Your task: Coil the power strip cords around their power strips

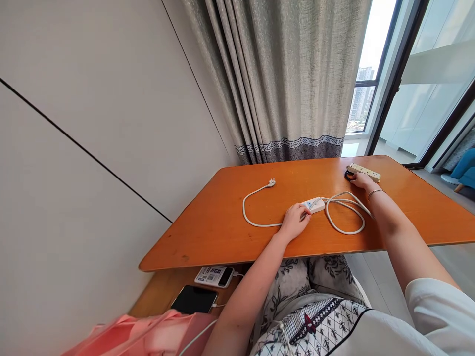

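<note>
My left hand (296, 221) rests on the orange-brown tabletop (208, 217), its fingers closed over the near end of a white power strip (316, 204). A white cord (256, 225) curves away from beside this hand to a three-pin plug (272, 182) lying on the wood. Another stretch of white cord (345, 232) lies in loops right of the strip. My right hand (360, 180) reaches to the far right, with its fingers closed at a small black coiled cord (348, 175). Just behind it lies a cream power strip (365, 172), partly covered by the hand.
Under the table's left side, a lower wooden surface holds a black-screened phone (194, 299) and a white power bank (214, 276) with cables. A pink bag (148, 336) is at lower left. Curtains (297, 74) hang behind the table, beside a window and a wall.
</note>
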Motion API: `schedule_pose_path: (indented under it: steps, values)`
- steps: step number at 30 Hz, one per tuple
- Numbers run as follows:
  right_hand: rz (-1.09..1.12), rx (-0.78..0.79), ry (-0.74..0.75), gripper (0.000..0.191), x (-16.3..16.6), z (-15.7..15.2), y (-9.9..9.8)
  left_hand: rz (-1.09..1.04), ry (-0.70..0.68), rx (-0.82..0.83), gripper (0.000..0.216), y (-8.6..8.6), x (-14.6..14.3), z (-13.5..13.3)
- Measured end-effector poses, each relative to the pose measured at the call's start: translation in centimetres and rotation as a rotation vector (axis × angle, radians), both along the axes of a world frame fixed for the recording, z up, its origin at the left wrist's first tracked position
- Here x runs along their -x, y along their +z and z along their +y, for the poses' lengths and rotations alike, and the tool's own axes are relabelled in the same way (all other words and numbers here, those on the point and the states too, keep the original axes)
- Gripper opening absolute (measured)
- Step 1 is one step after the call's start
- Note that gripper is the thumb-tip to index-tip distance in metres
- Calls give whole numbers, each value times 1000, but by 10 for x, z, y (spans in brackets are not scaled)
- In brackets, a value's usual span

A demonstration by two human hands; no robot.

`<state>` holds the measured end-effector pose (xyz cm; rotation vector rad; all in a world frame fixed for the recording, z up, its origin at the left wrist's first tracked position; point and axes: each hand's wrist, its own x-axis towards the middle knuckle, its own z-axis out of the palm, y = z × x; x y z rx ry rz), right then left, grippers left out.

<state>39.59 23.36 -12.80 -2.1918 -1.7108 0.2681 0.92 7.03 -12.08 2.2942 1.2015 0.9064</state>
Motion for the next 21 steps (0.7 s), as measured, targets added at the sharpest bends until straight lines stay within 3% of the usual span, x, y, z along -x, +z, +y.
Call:
schedule_pose_path:
  steps: [4,8,14,17,21]
  values:
    - [169,-193,13,30,1,-18,-7,19,8,-11,10,0,0,0]
    - [335,-402,-67,22,0,-29,-9,22,5,-13,10,-1,0,1]
    - [578,-672,-264,34,-4,-37,10,19,-2,-11,9,1,1,0]
    - [665,-719,-253,35,-1,-42,27,15,4,-16,9,2,0,-1]
    - [728,-640,-92,37,21,-57,43,-4,31,-33,12,3,0,-3]
